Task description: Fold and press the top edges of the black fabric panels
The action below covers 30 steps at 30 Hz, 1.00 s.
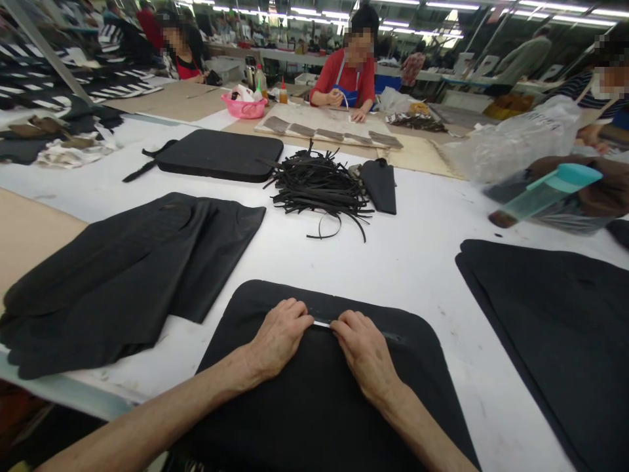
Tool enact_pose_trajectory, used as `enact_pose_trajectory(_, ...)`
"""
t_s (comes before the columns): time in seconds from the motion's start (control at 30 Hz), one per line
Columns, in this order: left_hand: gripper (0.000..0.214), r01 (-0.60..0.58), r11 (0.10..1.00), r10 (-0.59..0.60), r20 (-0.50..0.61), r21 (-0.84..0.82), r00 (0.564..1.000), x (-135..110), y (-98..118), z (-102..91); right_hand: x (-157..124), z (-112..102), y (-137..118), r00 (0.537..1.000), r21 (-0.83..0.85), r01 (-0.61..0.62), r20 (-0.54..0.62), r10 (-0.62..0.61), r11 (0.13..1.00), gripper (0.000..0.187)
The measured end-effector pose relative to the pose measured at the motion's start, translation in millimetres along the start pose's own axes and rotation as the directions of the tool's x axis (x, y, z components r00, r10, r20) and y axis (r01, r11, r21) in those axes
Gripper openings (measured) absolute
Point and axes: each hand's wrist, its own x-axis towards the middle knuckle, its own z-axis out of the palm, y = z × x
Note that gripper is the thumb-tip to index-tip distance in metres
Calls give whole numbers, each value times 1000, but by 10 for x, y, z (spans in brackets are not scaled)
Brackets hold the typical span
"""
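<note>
A black leather-like panel (319, 400) with rounded far corners lies on the white-covered table in front of me. Both hands rest near its far end, fingers curled and thumbs toward each other. My left hand (281, 335) pinches the black material along a crosswise edge or fold. Just to the right, my right hand (364, 351) pinches the same line, a short gap away. A narrow white strip (322, 323) shows in that gap; whether it is tape, paper or the material's underside I cannot tell. The fingertips are partly hidden.
Black pieces (108, 275) are stacked at left, more black panels (550, 328) at right. Beyond lie a thick black pad stack (216, 154), a heap of black strips (319, 180) and a teal-lidded bottle (545, 193). Across the table a person in red (344, 78) works near a pink basket (243, 105).
</note>
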Motion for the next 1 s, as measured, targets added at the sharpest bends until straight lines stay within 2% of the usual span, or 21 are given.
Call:
enact_pose_trajectory(0.17,18,-137,989,136,14,53,991,-17,-46,-1,-40,24,22,996,-30,75,-42,-76,997,17)
enact_pose_trajectory(0.33,19,-319,933,315,48,166,948,-23,-78,-13,-117,21,46,985,-75,171,-16,-173,982,21)
enact_pose_trajectory(0.43,19,-386,892,378,79,238,922,-34,-76,-24,-136,20,61,973,-122,230,13,-230,966,23)
enact_pose_trajectory(0.53,22,-413,870,392,130,268,911,-45,-45,-40,-119,19,43,964,-177,264,24,-263,948,26)
enact_pose_trajectory(0.73,30,-395,871,347,205,291,915,-28,8,-42,-82,15,-9,958,-194,287,33,-286,938,28)
enact_pose_trajectory(0.87,29,-450,866,404,223,220,887,-59,-86,-98,-153,-13,81,949,-193,316,79,-306,929,27)
enact_pose_trajectory(1.0,31,-452,876,418,201,170,886,-145,-230,-197,-283,-93,250,946,-216,321,118,-301,922,28)
